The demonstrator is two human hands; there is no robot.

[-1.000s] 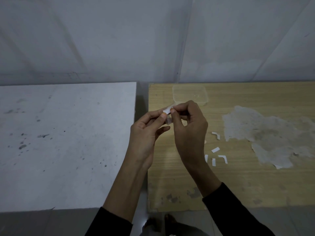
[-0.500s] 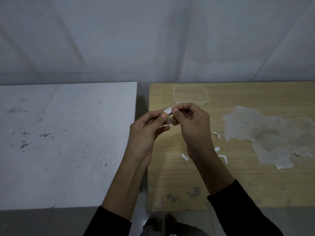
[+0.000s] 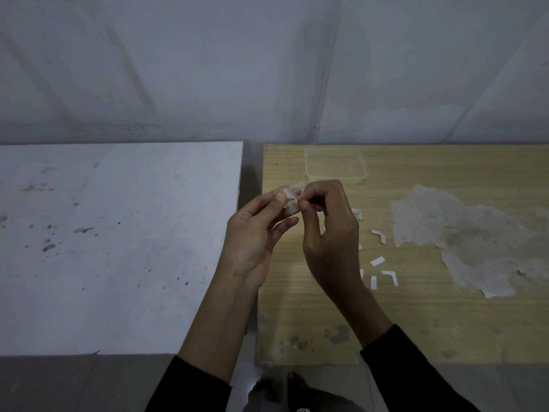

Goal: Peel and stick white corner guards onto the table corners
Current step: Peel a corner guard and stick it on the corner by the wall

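The left hand (image 3: 258, 233) pinches the small translucent-white plastic corner guard (image 3: 289, 203) between thumb and forefinger, steadying it above the left edge of the tan wooden table (image 3: 297, 316). The right hand (image 3: 329, 233) has thumb and forefinger closed on the guard's adhesive backing, apparently to peel it. Discarded white paper backing strips (image 3: 377, 261) lie mid-table.

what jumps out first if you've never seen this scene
Two hands meet mid-frame, the left hand and right hand pinching a small corner guard between them. Right of them, white backing scraps litter the wooden table, beside a large peeled patch.
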